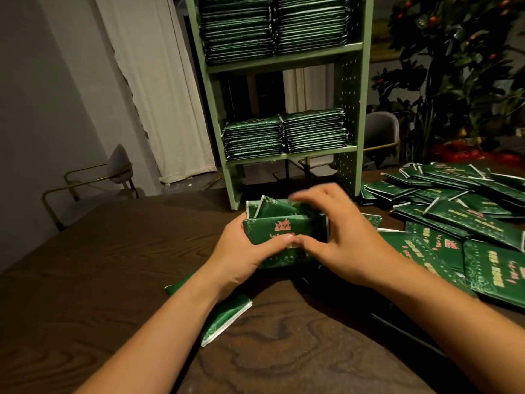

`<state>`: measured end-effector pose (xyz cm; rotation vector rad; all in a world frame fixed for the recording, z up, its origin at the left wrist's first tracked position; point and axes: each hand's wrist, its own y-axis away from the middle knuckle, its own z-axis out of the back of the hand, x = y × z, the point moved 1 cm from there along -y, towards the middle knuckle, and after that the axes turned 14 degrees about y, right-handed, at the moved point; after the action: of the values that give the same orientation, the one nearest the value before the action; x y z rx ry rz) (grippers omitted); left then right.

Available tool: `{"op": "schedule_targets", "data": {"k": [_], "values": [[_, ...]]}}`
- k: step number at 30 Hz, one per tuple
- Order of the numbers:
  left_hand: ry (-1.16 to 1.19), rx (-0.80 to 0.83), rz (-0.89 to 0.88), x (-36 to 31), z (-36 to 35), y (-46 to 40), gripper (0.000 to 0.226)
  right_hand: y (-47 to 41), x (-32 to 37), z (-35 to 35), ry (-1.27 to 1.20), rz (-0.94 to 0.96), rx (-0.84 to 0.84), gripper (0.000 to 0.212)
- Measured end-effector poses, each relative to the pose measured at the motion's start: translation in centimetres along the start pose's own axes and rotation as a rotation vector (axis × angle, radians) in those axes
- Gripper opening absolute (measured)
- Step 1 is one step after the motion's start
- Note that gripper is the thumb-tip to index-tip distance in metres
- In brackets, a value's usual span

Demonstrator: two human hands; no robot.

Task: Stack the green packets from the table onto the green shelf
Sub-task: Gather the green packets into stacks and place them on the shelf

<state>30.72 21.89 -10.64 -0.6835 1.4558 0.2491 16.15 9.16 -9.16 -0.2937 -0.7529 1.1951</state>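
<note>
together, both hands (298, 248) clasp packet bundle (279, 231)

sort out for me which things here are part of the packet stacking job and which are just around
Part of the job:
bundle of green packets, held by left hand and right hand
loose packets on the table
green shelf, stacks already on it

Just around:
chairs
curtain
plant with red fruit

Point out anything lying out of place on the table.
One green packet lies apart on the table, partly under the left forearm, away from the loose pile at the right. Shelf stacks look tidy.
</note>
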Motion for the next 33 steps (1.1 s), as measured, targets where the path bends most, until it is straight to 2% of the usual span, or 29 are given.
{"op": "schedule_targets", "data": {"k": [2, 3, 4, 6, 8, 11, 14, 17, 21, 23, 26, 27, 30, 33], "values": [[0.045, 0.023, 0.008, 0.0, 0.2, 0.0, 0.049, -0.1, -0.3, 0.0, 0.061, -0.014, 0.02, 0.091], [0.067, 0.033, 0.016, 0.0, 0.3, 0.0, 0.052, -0.2, -0.4, 0.1, 0.043, -0.04, 0.057, 0.097], [0.077, 0.038, 0.023, 0.1, 0.4, 0.0, 0.053, -0.1, -0.7, 0.2, -0.001, -0.059, 0.098, 0.094], [0.088, -0.004, 0.021, 0.0, 0.2, 0.0, 0.049, 0.1, -1.0, 0.1, -0.023, -0.027, 0.126, 0.073], [0.174, -0.123, 0.059, -0.4, 0.0, -0.2, 0.041, 0.2, -0.8, 0.0, 0.0, 0.017, 0.094, 0.06], [0.185, -0.322, 0.079, -0.5, -0.2, -0.6, 0.032, 0.2, -0.1, -0.6, -0.009, 0.033, 0.109, 0.071], [0.071, -0.391, 0.061, -0.2, -0.2, -0.7, 0.01, 0.3, 0.0, -0.9, -0.018, -0.007, 0.147, 0.091], [0.067, -0.362, 0.054, 0.1, -0.3, -0.5, 0.009, 0.4, -0.2, -0.7, -0.033, -0.024, 0.15, 0.088], [0.017, -0.308, 0.022, 0.3, -0.9, -0.3, 0.021, 0.9, 0.3, -1.3, 0.017, 0.06, 0.293, 0.065], [0.001, -0.264, 0.012, 0.2, -0.8, -0.2, 0.023, 1.0, 0.2, -1.3, 0.02, 0.074, 0.314, 0.057], [-0.012, -0.103, 0.013, -0.2, -0.1, 0.1, 0.006, 0.9, -0.2, -1.2, 0.033, 0.081, 0.328, 0.055], [-0.035, -0.024, 0.027, -0.4, 0.2, 0.2, 0.009, 0.9, -0.2, -1.2, 0.033, 0.084, 0.328, 0.055], [-0.219, 0.147, 0.055, -0.5, 1.5, 0.0, 0.053, 0.8, -0.6, -1.1, 0.027, 0.065, 0.301, 0.056], [-0.277, 0.101, 0.069, -0.6, 2.0, -0.2, 0.067, 0.6, -1.0, -0.7, -0.048, -0.003, 0.256, 0.06]]}}
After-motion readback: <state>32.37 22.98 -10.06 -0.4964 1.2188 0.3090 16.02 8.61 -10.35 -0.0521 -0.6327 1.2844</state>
